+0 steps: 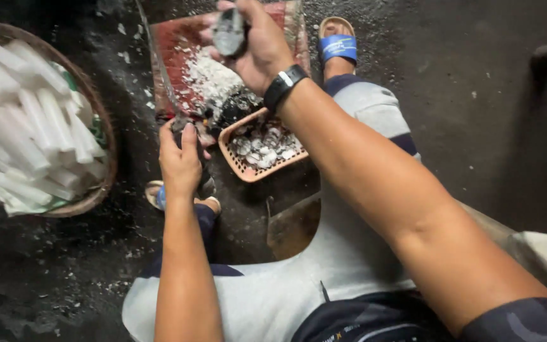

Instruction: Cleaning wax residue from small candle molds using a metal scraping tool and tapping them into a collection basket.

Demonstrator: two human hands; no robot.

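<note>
Head view: two hands, left [182, 161] gripping one knife [159, 69], right [254, 44] clutching one dark piece [229, 31].

My arms are bare to well above the elbow, and on my right wrist sits a black watch [284, 85] with a broad strap and a small pale patch on its band. I wear light grey shorts [349, 253] with dark navy bands at the hems, and a dark sleeve edge [520, 320] shows at my right upper arm. On my feet are tan sandals, the right sandal [337, 41] crossed by a bright blue strap with a white marking, the left sandal [157, 195] showing a bit of the same blue.
</note>
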